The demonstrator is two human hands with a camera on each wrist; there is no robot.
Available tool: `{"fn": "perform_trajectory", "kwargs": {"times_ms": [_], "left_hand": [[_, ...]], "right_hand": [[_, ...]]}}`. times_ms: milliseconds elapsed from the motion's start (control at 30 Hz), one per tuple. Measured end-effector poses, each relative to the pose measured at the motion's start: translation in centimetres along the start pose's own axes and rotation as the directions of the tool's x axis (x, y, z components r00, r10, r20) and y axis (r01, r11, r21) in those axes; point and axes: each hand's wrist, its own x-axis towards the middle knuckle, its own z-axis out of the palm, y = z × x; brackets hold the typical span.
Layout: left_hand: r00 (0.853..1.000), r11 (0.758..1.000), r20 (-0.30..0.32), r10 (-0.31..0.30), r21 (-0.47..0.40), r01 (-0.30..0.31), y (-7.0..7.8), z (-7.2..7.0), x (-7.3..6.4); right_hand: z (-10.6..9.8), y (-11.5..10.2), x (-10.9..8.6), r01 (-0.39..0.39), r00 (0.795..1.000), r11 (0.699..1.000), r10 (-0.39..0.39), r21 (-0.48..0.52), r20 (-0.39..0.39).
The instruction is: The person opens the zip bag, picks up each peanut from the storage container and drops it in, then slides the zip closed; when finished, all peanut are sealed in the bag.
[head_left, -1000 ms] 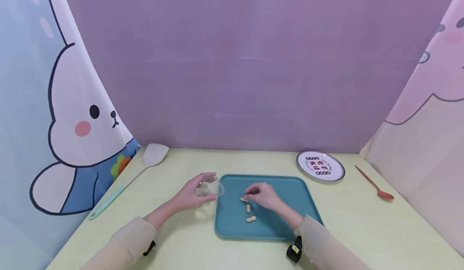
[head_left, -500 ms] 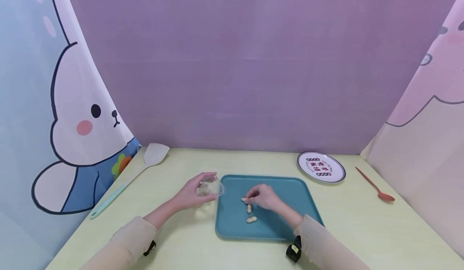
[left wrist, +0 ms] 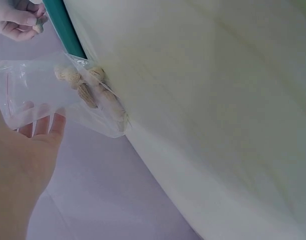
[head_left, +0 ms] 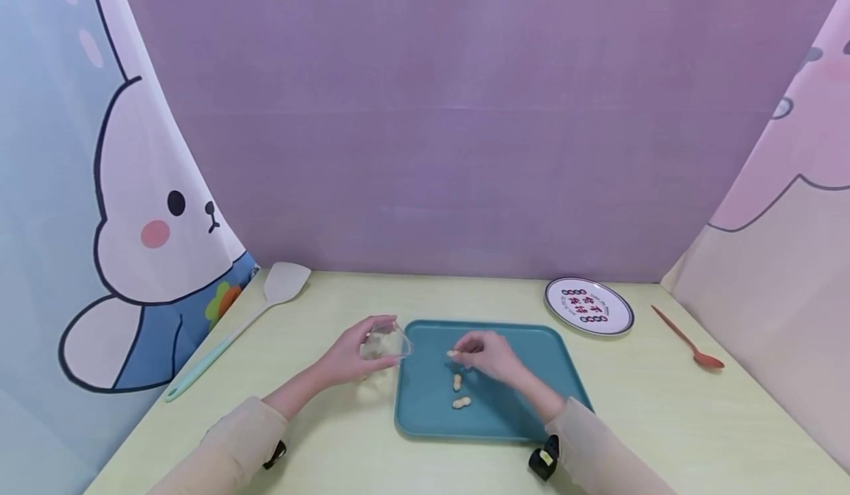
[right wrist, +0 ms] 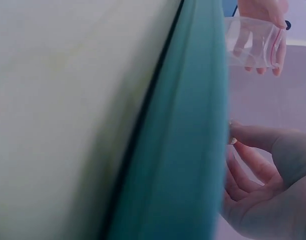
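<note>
My left hand [head_left: 347, 353] holds a clear zip bag [head_left: 385, 344] by its mouth, thumb and fingers spread around it, at the tray's left edge. In the left wrist view several unshelled peanuts [left wrist: 87, 92] lie in the bottom of the bag. Over the teal tray [head_left: 425, 421], my right hand [head_left: 493, 356] pinches one peanut [head_left: 453, 353] between thumb and fingertips; the right wrist view shows only a sliver of that peanut [right wrist: 232, 140]. Two more peanuts lie on the tray, one upright in view [head_left: 457, 382] and one sideways nearer the front [head_left: 461, 402].
A white plate [head_left: 589, 307] with red print lies behind the tray's right corner. Farther right is a reddish-brown spoon [head_left: 690, 344]. At the left lies a long spatula [head_left: 249, 322] with a mint handle. A purple curtain [head_left: 425, 148] closes the back of the table.
My right hand has lifted the peanut off the tray, rising slightly away from the two others. The left hand and bag stay in place.
</note>
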Motion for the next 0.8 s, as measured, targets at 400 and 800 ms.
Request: {"fn": "perform_trajectory", "kwargs": {"times_ms": [400, 800], "left_hand": [[1.000, 1.000, -0.007, -0.007, 0.009, 0.007, 0.2, -0.1, 0.2], [1.000, 1.000, -0.003, -0.003, -0.016, 0.003, 0.0, 0.0, 0.1]], "right_hand": [[-0.6, -1.2, 0.6, -0.077, 0.991, 0.997, 0.079, 0.019, -0.107], [0.0, -3.6, 1.0, -0.004, 0.987, 0.993, 0.022, 0.115, -0.158]]}}
